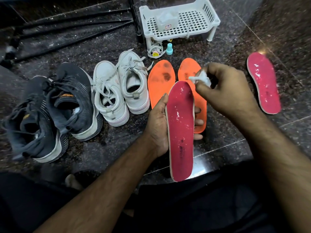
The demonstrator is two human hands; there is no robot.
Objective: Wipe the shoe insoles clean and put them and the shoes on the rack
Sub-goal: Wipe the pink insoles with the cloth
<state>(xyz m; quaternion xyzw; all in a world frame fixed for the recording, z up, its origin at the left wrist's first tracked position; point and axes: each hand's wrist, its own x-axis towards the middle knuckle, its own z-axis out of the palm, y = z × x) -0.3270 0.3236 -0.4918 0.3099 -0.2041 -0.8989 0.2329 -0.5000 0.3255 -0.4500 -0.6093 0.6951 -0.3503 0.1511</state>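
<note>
My left hand (157,125) grips a pink insole (181,132) from behind, holding it upright over the floor; white flecks dot its surface. My right hand (223,91) pinches a white wad of cotton or tissue (202,78) just beside the insole's toe end. Two orange insoles (159,81) with dark smudges lie side by side on the floor behind it. A second pink insole (264,83) lies on the floor to the right. A white pair of sneakers (119,91) and a dark pair (50,111) stand at the left. The white plastic rack (180,21) stands at the back.
A clear plastic container (166,21) sits on the rack. A small teal bottle (169,49) and a coiled white cord (155,51) lie in front of it. Black tripod legs (67,27) stretch across the dark speckled stone floor at the back left.
</note>
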